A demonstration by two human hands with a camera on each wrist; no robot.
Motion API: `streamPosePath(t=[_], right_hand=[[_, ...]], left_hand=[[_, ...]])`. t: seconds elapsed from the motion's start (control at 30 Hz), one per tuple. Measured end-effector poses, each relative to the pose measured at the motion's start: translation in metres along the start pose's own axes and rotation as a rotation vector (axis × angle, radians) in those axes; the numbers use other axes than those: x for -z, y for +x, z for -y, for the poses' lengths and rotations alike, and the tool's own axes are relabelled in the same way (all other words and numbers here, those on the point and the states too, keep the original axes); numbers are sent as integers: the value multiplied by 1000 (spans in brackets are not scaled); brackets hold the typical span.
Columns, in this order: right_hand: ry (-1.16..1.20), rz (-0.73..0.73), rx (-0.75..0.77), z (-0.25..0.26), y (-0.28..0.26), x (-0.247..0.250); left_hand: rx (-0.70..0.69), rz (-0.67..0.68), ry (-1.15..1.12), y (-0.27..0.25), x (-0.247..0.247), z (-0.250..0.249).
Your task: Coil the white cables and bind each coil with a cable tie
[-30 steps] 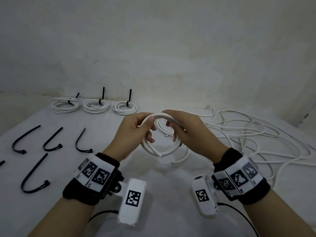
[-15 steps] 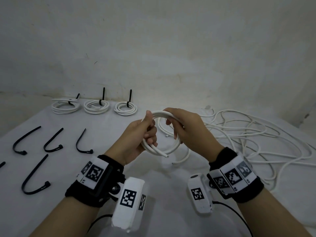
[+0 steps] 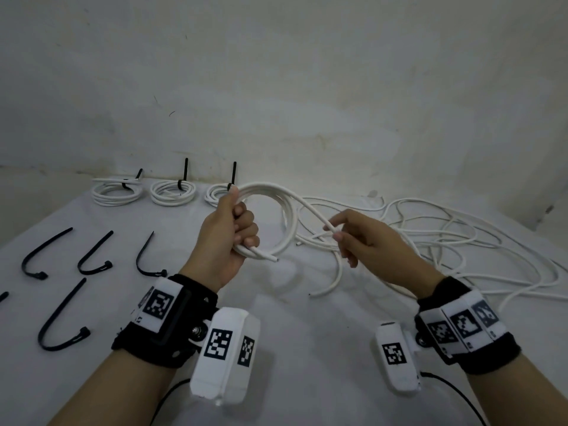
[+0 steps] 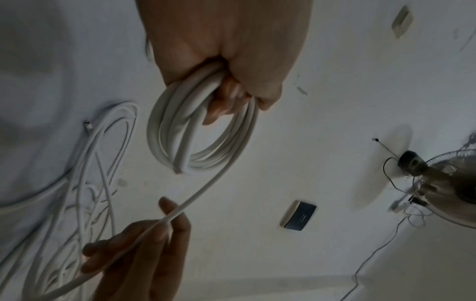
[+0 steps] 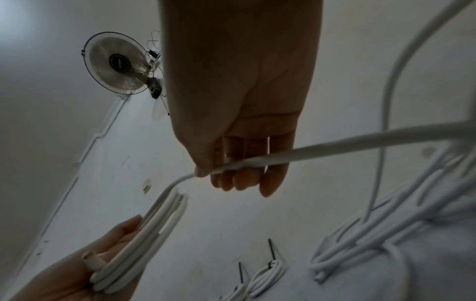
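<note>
A white-covered table [image 3: 307,348] holds loose white cables [image 3: 461,241] at three o'clock. Three tied coils [image 3: 173,192] lie at eleven o'clock; five black cable ties [image 3: 92,259] wait at nine, so much remains. At centre, the left hand [image 3: 227,238] grips an upright unfinished coil [image 3: 276,222]. The right hand [image 3: 365,241] pinches its strand, which runs left to right.

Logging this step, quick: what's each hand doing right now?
Left hand: grips the white coil.
Right hand: pinches the loose cable strand.

Head looks down; 2 wrist views look up, sharing hands [image 3: 227,238].
</note>
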State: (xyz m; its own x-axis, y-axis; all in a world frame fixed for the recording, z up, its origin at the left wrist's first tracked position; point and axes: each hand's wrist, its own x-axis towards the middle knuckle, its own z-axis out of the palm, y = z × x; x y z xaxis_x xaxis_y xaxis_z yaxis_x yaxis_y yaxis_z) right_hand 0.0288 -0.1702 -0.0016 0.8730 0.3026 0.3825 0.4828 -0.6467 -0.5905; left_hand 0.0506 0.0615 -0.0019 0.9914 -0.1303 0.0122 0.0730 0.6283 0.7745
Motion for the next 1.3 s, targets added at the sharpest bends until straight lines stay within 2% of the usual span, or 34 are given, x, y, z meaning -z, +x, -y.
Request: streamPosePath(t=[0.13,0.33,0.43,0.6,0.73,0.83,0.9,1.07,1.13,1.3], right_hand=[[-24,-3,-3,-13,-14,15],[-324,-62,194,-10,-19,25],[-522,-3,305,-4,-18,16],[-802,180,417,16,-22,-4],[-871,144,646,36,-23,-18],[-777,126,725,58,-18,-23],[-627,77,717,73,-12,-24],[-194,-77,515,88,12,-21],[-111,-116,443,87,19,-20],[13,-145,318,79,28,-19]], left_hand=[[-79,-82,-115,6,8,-8],[-133,-119,-197,12,15,-13],[-151,-135,-194,12,14,-11],[-201,-174,-167,10,13,-8],[-250,-182,-54,5,8,-5],[-268,-142,87,0,-1,0],[-262,-79,174,-5,-7,5],[-299,86,506,-12,-10,20],[-259,113,503,-14,-10,21],[-119,181,337,-15,-13,20]])
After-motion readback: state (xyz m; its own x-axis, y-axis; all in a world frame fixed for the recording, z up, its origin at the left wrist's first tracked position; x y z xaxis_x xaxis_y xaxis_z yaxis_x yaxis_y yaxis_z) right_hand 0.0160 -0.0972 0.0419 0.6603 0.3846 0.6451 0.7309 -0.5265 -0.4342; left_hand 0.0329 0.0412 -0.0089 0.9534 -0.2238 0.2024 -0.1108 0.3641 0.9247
